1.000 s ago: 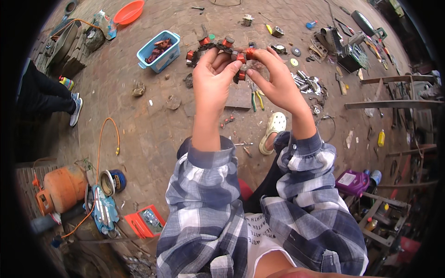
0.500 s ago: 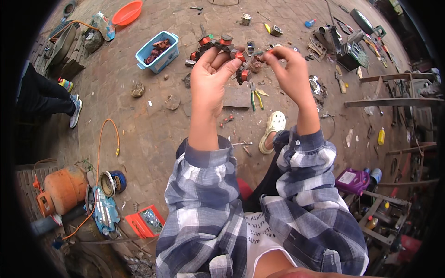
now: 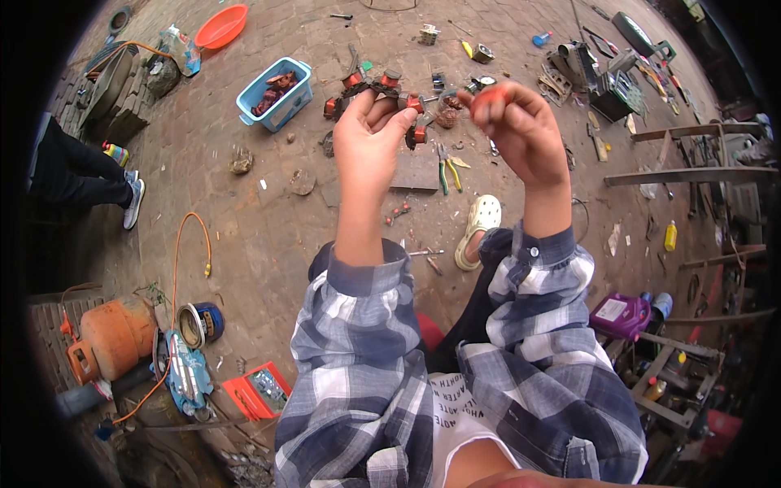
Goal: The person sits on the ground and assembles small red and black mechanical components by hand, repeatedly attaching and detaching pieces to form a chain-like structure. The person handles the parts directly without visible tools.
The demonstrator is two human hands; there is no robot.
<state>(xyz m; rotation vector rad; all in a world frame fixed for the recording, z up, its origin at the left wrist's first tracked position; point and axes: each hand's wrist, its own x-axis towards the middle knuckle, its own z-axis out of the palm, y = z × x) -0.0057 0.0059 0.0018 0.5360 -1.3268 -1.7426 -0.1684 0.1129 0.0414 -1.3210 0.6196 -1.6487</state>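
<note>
My left hand point(image 3: 368, 134) is closed on a motor stator point(image 3: 381, 88), a dark curved core carrying several red coil blocks that stick out around it. To its right, my right hand point(image 3: 525, 126) is raised with curled fingers. A blurred small red-orange piece point(image 3: 490, 99) shows at its fingertips; its kind is too smeared to tell. Below the stator, a dark flat block point(image 3: 415, 173) lies on the brick ground, and pliers point(image 3: 447, 169) with green and yellow handles lie beside it. A ball of coppery wire point(image 3: 447, 114) sits between the hands.
A blue plastic tub point(image 3: 277, 96) of reddish scrap stands left of the stator. Beyond it lies an orange basin point(image 3: 220, 26). A person's legs point(image 3: 85, 167) stand at far left. An orange gas cylinder point(image 3: 118, 337), a purple jug point(image 3: 620, 315) and metal frames point(image 3: 691, 179) line the sides.
My right hand has shifted slightly right and turned, its fingers curling around the reddish piece. The stator has tilted a little in my left hand, which stays closed on it.
</note>
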